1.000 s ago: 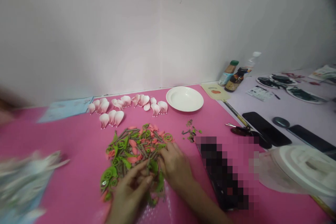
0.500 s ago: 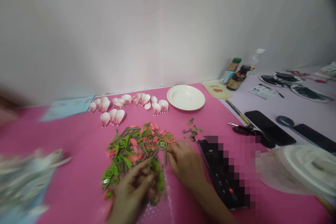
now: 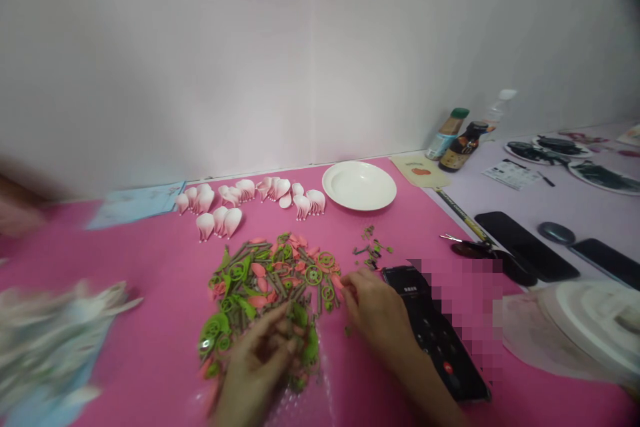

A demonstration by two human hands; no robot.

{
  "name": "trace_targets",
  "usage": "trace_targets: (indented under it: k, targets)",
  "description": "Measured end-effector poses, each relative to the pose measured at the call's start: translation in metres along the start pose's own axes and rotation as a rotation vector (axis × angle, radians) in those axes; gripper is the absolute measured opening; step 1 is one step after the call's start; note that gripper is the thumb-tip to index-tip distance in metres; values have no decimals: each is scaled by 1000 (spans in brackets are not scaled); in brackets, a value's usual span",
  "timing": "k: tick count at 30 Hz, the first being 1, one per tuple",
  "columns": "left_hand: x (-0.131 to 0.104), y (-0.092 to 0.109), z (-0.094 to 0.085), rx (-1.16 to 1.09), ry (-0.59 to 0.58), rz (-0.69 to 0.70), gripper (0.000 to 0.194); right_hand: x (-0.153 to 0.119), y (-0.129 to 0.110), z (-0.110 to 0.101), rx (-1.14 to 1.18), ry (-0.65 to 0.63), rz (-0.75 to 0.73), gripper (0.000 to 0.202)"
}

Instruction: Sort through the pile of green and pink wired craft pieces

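Sorting a mixed pile of small pieces (image 3: pixel 270 287): left hand (image 3: pixel 260 363) pinching green bits, right hand (image 3: pixel 373 310) fingering its edge; pink petals (image 3: pixel 250 200) already grouped, most unsorted.

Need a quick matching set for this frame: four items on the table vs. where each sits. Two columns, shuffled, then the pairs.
Things:
1. white plate
2. pink-white petals
3. scissors
4. right hand

Places:
A. at the right edge of the green and pink parts pile
B. far side of the pink mat, near the wall, right of the petals
C. on the mat's right edge, near a black phone
D. in rows beyond the parts pile

Pairs: 1-B, 2-D, 3-C, 4-A
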State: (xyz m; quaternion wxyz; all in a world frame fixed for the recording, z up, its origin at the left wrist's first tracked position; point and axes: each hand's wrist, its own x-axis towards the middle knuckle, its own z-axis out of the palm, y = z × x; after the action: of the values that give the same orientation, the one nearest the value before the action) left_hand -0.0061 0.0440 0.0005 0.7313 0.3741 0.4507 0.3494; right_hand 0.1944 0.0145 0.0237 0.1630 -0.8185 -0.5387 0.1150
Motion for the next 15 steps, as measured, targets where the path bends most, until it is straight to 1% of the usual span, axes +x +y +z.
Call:
trace_targets:
  k: [6,12,15]
  targets:
    - [-3,7,1,95,43,12,47,0,-5,1,1,-50,-13,17]
    - [-4,8,6,-42,66,13,48,1,-4,4,42,-56,-33,15]
    - [-4,8,7,-43,71,13,50,1,-4,5,44,-29,-43,17]
